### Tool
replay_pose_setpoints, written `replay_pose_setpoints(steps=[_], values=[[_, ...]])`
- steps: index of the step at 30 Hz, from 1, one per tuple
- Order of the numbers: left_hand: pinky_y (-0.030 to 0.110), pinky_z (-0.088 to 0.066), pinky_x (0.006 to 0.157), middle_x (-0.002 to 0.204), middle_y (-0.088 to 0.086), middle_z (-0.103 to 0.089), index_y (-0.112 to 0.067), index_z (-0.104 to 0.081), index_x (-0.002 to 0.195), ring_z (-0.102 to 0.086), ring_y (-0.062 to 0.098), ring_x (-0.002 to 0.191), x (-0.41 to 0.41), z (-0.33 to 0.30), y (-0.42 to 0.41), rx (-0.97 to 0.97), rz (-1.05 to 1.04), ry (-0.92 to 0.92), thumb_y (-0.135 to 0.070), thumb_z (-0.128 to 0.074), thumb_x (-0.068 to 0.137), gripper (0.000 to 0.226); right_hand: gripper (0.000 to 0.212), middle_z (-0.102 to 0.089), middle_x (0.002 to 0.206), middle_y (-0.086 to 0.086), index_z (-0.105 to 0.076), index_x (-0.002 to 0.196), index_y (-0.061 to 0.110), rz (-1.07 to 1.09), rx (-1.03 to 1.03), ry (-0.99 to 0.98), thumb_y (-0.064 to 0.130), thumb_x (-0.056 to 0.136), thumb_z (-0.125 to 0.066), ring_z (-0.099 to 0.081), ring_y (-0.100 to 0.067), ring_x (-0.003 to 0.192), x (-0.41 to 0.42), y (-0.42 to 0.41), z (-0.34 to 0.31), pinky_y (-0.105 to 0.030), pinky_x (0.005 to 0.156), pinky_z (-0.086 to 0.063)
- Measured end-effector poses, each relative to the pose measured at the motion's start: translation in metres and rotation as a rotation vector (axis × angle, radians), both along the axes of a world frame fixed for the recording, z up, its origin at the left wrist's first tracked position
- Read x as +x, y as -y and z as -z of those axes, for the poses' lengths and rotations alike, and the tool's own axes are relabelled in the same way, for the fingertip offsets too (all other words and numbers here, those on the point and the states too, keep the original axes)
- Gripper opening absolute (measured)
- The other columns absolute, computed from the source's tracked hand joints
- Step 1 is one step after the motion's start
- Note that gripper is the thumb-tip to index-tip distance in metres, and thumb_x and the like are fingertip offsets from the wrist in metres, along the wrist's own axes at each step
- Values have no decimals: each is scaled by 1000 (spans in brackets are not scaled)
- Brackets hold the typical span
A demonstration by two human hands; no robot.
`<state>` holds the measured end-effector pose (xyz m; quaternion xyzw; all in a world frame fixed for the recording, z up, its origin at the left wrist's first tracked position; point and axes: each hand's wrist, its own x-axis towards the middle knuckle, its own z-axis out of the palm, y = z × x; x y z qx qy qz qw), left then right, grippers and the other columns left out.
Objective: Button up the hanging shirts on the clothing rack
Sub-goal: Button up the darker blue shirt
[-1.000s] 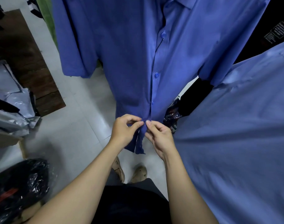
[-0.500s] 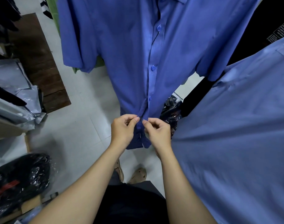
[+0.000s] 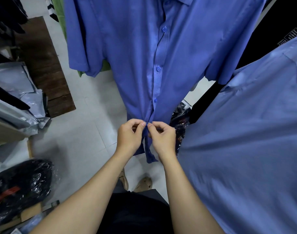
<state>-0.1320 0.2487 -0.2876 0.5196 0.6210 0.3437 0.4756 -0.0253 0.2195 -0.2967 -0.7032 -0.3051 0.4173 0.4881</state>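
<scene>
pinching the placket near the hem of the hanging blue shirt [image 3: 186, 53], my left hand [image 3: 130, 135] and right hand [image 3: 163, 137] work what looks like the last button, three buttons [image 3: 158, 69] above done, lighter shirt [image 3: 245, 141] alongside probably next.

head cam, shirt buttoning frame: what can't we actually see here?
- Button being worked: head view, hidden behind the fingertips of left hand and right hand pinching the blue shirt placket.
- Collar, hanger, rack: cut off by the top edge.
- Lighter blue shirt: its front is not visible, cut by the right edge.
- Black label: print too small.
</scene>
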Motion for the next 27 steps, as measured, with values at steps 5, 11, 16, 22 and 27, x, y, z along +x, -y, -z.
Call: replay_pose_setpoints(steps=[5,11,16,22,27], values=[[18,-53,77,85,-9,-74,-23,-73,87,-69,3,82,0,-3,1,-91,-2,110,-19,-69,90,6,14,-73,70,-2,-76,76,18,17,-16,-62,17,88,-69,-68,-17,71,3,0,1,-47,81,-59],[19,-51,74,81,-8,-73,-23,-71,83,-67,4,76,1,-1,-1,-87,15,89,-18,-67,92,11,12,-71,80,-14,-74,89,-2,16,-46,-275,8,90,-68,-67,-18,78,9,1,0,-47,88,-59],[23,-50,75,78,-7,-72,-20,-71,84,-64,5,74,6,-1,-2,-139,14,99,-18,-62,94,14,9,-76,86,-15,-78,89,9,-33,-28,-219,16,84,-75,-71,-30,84,13,3,3,-53,89,-57],[37,-57,89,88,5,-77,-10,-75,94,-73,20,88,2,-3,-3,-211,47,256,-15,-73,87,9,8,-72,74,-7,-78,83,14,-22,-13,-234,11,88,-73,-63,-17,71,16,2,1,-46,82,-56],[42,-56,93,86,6,-77,-14,-78,86,-73,22,91,3,-4,-5,-214,24,283,-24,-75,86,10,3,-75,80,-5,-78,88,13,-40,-17,-260,13,86,-76,-69,-16,80,20,3,-1,-45,88,-58]])
